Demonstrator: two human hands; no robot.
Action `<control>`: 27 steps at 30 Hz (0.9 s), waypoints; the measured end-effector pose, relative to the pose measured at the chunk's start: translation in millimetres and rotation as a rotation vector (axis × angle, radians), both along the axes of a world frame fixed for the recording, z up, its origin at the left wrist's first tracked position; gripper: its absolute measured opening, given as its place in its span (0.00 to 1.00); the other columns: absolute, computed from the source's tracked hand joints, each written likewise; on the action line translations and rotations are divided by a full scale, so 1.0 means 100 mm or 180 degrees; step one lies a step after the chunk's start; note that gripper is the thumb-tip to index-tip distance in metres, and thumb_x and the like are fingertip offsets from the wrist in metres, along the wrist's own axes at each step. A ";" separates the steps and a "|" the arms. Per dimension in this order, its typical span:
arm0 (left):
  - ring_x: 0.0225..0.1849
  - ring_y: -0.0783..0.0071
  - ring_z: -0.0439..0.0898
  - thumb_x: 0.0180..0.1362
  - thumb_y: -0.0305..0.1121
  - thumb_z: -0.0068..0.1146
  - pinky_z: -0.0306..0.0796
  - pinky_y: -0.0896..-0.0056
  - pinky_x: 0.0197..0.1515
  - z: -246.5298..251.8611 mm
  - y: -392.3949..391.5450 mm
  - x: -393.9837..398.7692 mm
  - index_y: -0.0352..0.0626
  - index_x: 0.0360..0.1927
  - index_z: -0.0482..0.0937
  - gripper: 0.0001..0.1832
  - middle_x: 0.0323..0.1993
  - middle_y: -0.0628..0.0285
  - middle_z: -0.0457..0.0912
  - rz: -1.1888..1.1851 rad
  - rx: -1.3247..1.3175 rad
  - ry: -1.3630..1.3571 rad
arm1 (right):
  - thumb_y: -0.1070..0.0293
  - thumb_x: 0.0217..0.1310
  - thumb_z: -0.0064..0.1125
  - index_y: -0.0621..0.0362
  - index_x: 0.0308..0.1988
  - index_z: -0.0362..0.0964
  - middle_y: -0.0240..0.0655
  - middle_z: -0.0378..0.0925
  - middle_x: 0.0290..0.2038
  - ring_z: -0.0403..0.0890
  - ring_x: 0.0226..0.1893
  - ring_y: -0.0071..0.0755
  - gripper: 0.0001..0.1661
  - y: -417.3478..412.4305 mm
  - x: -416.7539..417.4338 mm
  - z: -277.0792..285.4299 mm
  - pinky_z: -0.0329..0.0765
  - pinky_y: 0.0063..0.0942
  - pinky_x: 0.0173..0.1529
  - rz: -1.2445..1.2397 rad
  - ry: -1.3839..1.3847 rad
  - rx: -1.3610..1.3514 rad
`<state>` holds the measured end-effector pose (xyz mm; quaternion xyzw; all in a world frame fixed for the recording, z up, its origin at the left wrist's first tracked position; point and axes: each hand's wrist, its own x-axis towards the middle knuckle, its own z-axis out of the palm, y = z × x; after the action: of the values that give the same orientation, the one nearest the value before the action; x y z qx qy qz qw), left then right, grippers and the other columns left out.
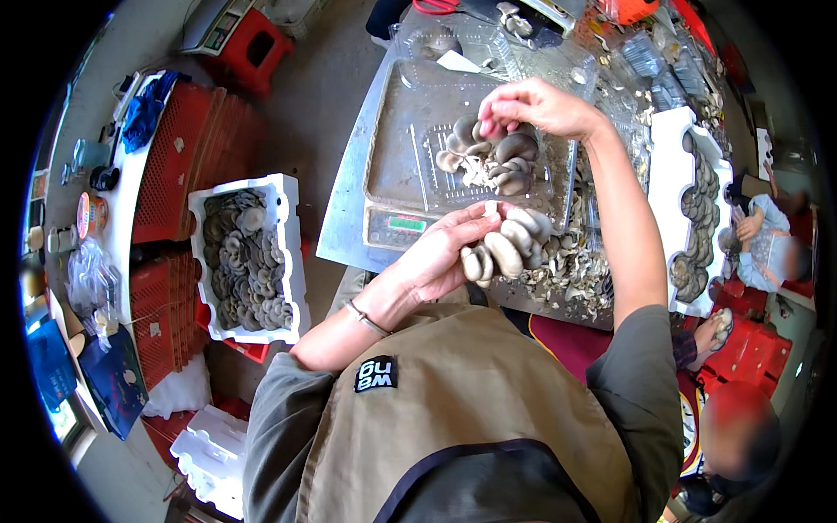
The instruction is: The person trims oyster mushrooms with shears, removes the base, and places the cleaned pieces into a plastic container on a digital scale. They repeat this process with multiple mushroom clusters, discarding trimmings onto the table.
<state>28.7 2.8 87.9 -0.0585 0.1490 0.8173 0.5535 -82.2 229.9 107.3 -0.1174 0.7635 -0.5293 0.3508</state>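
My left hand [441,252] is wrapped around a cluster of grey oyster mushrooms [507,248], caps facing right, held low in front of the scale. My right hand [533,108] reaches over a second oyster mushroom cluster [513,150], fingers curled and tips at its far edge; whether they pinch a piece is hidden. That cluster lies in a clear plastic tray [435,189]. Beneath the tray is a digital scale [392,157] with a lit green display [406,224].
A white foam box [288,261] full of oyster mushrooms stands left; another foam box [660,170] is at right. Mushroom trimmings [575,274] litter the metal table [346,216]. Red scissors [437,6] lie at the far edge. Red crates [173,170] line the left. Other people sit at right.
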 end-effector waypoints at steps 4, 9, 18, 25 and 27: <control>0.36 0.82 0.75 0.64 0.31 0.39 0.73 0.85 0.33 -0.20 -0.12 -0.09 0.38 0.51 0.67 0.14 0.39 0.62 0.74 0.0239 0.0259 -0.0333 | 0.63 0.62 0.49 0.62 0.38 0.72 0.33 0.78 0.33 0.77 0.34 0.21 0.13 0.14 -0.20 -0.02 0.71 0.17 0.38 0.0050 -0.0169 0.0431; 0.37 0.79 0.76 0.64 0.31 0.38 0.73 0.80 0.37 -0.34 -0.19 -0.15 0.37 0.50 0.67 0.14 0.40 0.61 0.75 0.0555 -0.0173 -0.0286 | 0.63 0.56 0.57 0.60 0.33 0.72 0.28 0.77 0.27 0.74 0.27 0.16 0.11 0.23 -0.35 -0.09 0.69 0.15 0.32 0.0091 -0.0247 0.0967; 0.33 0.79 0.76 0.65 0.36 0.38 0.72 0.89 0.29 -0.33 -0.14 -0.06 0.36 0.51 0.66 0.16 0.39 0.58 0.74 0.0818 -0.0256 -0.0486 | 0.61 0.56 0.59 0.59 0.22 0.69 0.19 0.65 0.16 0.63 0.17 0.11 0.16 0.14 -0.48 -0.28 0.61 0.16 0.21 0.1089 -0.0458 0.1264; 0.37 0.77 0.76 0.64 0.32 0.40 0.73 0.78 0.40 -0.27 -0.33 0.03 0.37 0.48 0.68 0.13 0.38 0.60 0.75 0.1057 -0.0030 -0.0368 | 0.61 0.51 0.62 0.62 0.25 0.68 0.31 0.68 0.17 0.67 0.19 0.26 0.16 -0.22 -0.45 -0.22 0.63 0.29 0.25 0.1424 0.0875 0.1931; 0.38 0.76 0.76 0.64 0.32 0.40 0.73 0.78 0.40 -0.30 -0.41 0.04 0.36 0.48 0.68 0.13 0.38 0.59 0.75 0.1158 0.0315 -0.0498 | 0.60 0.51 0.61 0.64 0.28 0.69 0.37 0.71 0.19 0.69 0.20 0.34 0.16 -0.37 -0.40 -0.12 0.65 0.31 0.26 0.1502 0.1709 0.2374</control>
<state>33.2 -38.6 58.2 -0.1205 0.0522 0.9031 0.4089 -121.7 193.4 95.4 -0.2850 0.9162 -0.0788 0.2704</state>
